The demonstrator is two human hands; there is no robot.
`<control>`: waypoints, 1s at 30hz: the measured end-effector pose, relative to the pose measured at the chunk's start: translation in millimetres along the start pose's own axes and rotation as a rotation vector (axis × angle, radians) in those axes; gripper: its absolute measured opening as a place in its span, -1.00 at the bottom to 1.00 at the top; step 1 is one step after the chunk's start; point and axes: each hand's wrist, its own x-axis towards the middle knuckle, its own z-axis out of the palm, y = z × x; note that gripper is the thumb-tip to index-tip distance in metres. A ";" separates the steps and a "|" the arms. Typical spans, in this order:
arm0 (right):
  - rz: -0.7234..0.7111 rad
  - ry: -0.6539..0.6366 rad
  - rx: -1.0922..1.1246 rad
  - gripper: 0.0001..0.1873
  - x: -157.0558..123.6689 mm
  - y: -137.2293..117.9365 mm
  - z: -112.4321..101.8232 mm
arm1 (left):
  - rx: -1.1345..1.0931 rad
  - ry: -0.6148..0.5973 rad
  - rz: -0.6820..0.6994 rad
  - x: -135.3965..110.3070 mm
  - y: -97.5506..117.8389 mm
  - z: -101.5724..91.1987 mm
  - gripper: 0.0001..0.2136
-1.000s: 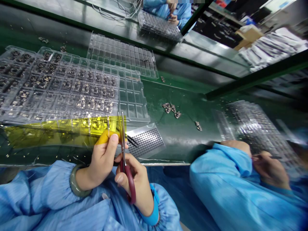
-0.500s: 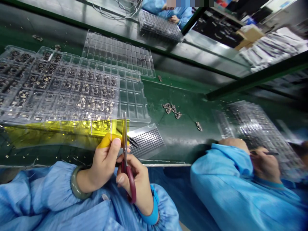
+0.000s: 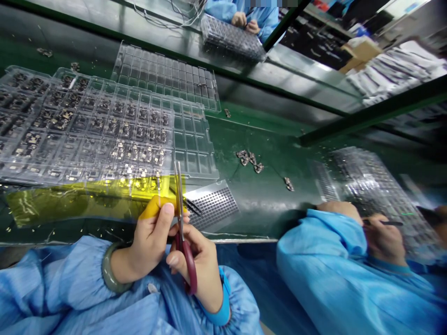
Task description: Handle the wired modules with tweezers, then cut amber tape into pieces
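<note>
1. Holding a strip of shiny see-through yellow tape [image 3: 87, 199] tight, the left hand [image 3: 150, 237] pinches its end between thumb and fingers, low in the middle of the frame. The pinch seems to stop the soft tape from flopping. A smooth green stone bangle [image 3: 110, 270] sits on that wrist.
2. The right hand [image 3: 200, 274] is curled shut around the dark red handles of long steel scissors [image 3: 179, 195]. The blades point almost straight up, just beside the pinched tape. Held this way, they seem to be kept close to the tape.
3. The tape lies along the near edge of a big clear plastic tray [image 3: 188, 144] at the left of the frame. Small dark circuit boards [image 3: 118, 125] sit in its little square cells, which seem to keep them apart.
4. Just right of the hands, thin black tweezers [image 3: 193, 206] lie on a flat grey metal plate with tiny square holes [image 3: 213, 209]. Farther right, small metal bits [image 3: 249, 159] sit in a little heap on the green bench top [image 3: 279, 186].
5. Another clear plastic tray [image 3: 164, 77], with no boards in it, sits at the upper middle.
6. At the lower right, another person's hand [image 3: 382, 237] in a blue sleeve [image 3: 321, 251] holds a thin dark tool [image 3: 387, 223] over a blurry tray [image 3: 370, 186].
</note>
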 end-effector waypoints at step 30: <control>0.022 -0.016 -0.020 -0.38 8.5 -4.7 2.3 | 0.057 -0.053 -0.065 -2.7 -1.7 -3.0 -0.61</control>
